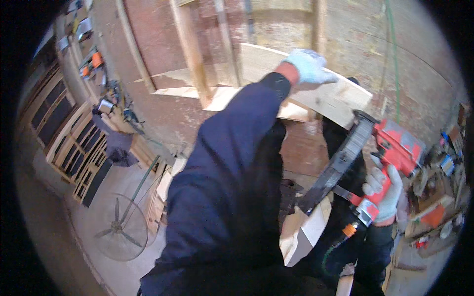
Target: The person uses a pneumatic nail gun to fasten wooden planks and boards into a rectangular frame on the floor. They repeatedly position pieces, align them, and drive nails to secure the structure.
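Clearly marked parts are seen on the nailer [397, 144]: a pale label [367, 209] is carried at the base of its handle, but its writing is too small to be read. Dark marks, also unreadable, are borne by the pale glove on the left hand [307, 67].

The nailer is red-bodied, with a long, dark, straight magazine [335, 165] slanted down to the left and an orange fitting [349, 230] joined to a green hose. It is held at the right, just beside the right end of a pale, flat board [340, 101]; whether the two touch cannot be told. Its handle is gripped by the gloved right hand [384, 186], fingers wrapped around it.

The left hand is laid over the board's upper edge, its fingers close together; whether they are clamped cannot be told. Beneath, a worn, reddish-brown tabletop [165, 116] is seen.
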